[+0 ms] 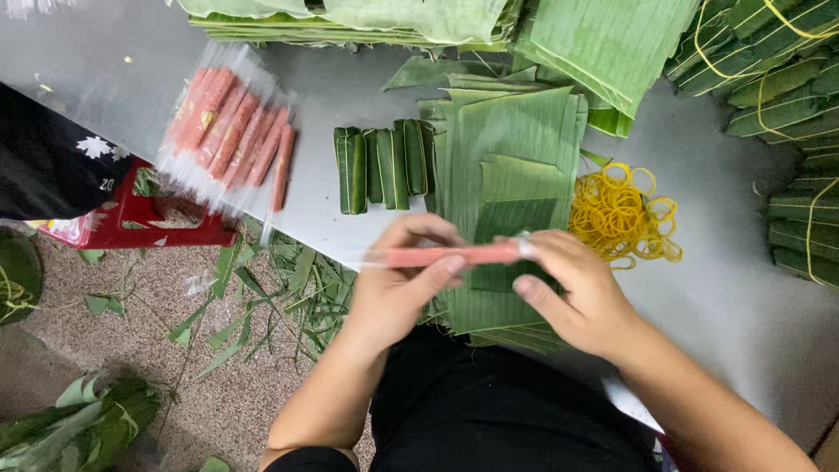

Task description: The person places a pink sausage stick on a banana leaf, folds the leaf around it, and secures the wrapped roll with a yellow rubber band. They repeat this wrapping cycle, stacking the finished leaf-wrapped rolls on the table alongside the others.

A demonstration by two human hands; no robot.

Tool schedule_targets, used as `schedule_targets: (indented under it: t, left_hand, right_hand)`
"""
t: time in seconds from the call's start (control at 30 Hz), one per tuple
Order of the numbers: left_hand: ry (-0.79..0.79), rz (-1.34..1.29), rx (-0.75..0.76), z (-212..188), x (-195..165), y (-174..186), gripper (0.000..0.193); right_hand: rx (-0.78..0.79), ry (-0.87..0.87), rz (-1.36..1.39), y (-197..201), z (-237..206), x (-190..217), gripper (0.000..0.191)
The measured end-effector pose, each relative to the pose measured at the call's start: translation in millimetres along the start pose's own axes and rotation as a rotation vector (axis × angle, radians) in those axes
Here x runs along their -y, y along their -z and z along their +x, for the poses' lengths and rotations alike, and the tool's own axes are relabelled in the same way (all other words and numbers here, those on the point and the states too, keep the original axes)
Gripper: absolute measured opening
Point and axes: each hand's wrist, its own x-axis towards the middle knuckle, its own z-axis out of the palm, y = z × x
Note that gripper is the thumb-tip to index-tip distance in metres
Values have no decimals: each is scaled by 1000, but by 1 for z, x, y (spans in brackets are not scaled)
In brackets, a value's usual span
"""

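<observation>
— Since the grey table (367,87) fills most of the view, what lies on it, biggest first?

— Stacks of cut banana leaves (516,149) spread across the middle and the far edge; tied leaf bundles (786,96) sit at the right; a heap of pink sausage sticks in clear wrap (232,131) lies at the left; a short row of finished green leaf rolls (384,166) rests between that heap and the leaves; a pile of yellow rubber bands (620,214) sits just right of the leaf stack.

— And the hands?

— Both grasp one pink stick (446,256), held level above the near edge of the leaf stack; the left hand (398,284) pinches its left part with thumb and fingers; the right hand (572,293) closes on the right end, where the clear wrapper seems to be twisted, though blur makes that unsure.

— Below the table?

— Leaf scraps (262,297) litter the speckled floor beside a red stool (131,218).
</observation>
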Motion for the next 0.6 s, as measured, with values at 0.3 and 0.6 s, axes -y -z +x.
schedule_targets:
  t: [0.3,0.6]
  left_hand:
    - [309,-297,235,5,21,-13,52]
    - [-401,1190,-10,5,11,-18,32]
  right_hand:
    - [93,-572,589,5,-35,-27,38]
    - [-37,-254,-277,8,-28,-12,31]
